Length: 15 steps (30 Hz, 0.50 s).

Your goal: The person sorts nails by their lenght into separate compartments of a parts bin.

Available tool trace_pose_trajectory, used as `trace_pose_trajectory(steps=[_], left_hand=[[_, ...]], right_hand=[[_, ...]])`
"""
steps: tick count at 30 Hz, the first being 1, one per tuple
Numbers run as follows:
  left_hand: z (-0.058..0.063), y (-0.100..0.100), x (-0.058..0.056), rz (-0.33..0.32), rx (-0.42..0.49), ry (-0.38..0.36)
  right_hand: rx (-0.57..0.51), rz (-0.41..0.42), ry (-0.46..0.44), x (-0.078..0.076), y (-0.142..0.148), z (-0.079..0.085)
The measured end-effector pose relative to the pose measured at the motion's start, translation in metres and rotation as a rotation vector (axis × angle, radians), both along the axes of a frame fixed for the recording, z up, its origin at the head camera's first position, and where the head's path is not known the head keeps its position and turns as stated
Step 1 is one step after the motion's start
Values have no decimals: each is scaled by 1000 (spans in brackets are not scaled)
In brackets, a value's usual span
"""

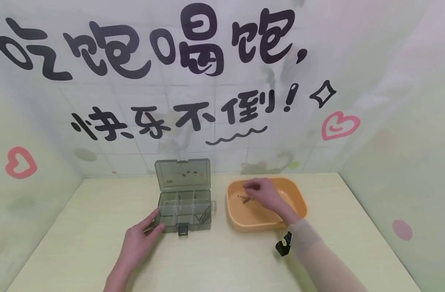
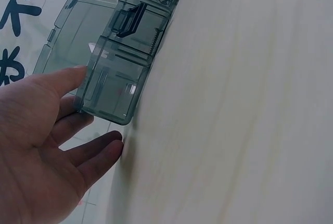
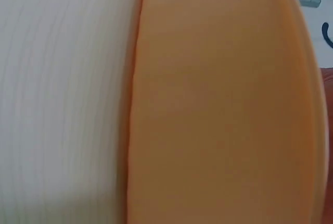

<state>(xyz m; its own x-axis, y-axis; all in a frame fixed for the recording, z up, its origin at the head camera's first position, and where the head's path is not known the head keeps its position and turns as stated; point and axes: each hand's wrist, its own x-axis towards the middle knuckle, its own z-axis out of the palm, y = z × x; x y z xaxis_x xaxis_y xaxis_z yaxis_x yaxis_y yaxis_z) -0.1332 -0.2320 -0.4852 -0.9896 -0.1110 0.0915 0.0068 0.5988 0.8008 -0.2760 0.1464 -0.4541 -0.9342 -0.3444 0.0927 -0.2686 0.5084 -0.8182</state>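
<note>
A translucent grey compartment box [image 1: 167, 211] stands on the table with its lid [image 1: 184, 175] raised at the back. Several dark, thin screw-like pieces [image 1: 202, 215] lie in its front right compartment. My left hand [image 1: 140, 239] holds the box at its left front corner; in the left wrist view the thumb lies along the wall, with the other fingers spread behind and below. My right hand [image 1: 264, 194] is inside an orange basin [image 1: 240, 217], fingers bent close over several small dark screw-like pieces [image 1: 245, 198]. Whether its fingertips pinch one, I cannot tell.
Both containers stand on a pale wood-grain table [image 1: 215, 259], the basin to the right of the box. A dark latch [image 1: 183, 230] sits on the box's front. Behind rises a printed wall sheet [image 1: 215, 93], and side panels flank the table.
</note>
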Motion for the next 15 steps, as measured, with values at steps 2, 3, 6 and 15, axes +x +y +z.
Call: trace_pose_trajectory(steps=[2,3,6,15], left_hand=[[0,1,-1,-2,2,-2],[1,2,-1,-1,4,-3],[3,3,-1,-2,2,-11],[4,1,1,-1,-17,-20]], right_hand=[[26,-13,-2,-1,7,-1],[42,-21,-3,-1,11,-2],[92,-41,11,-4,20,-6],[171,2,94,-9,31,-15]])
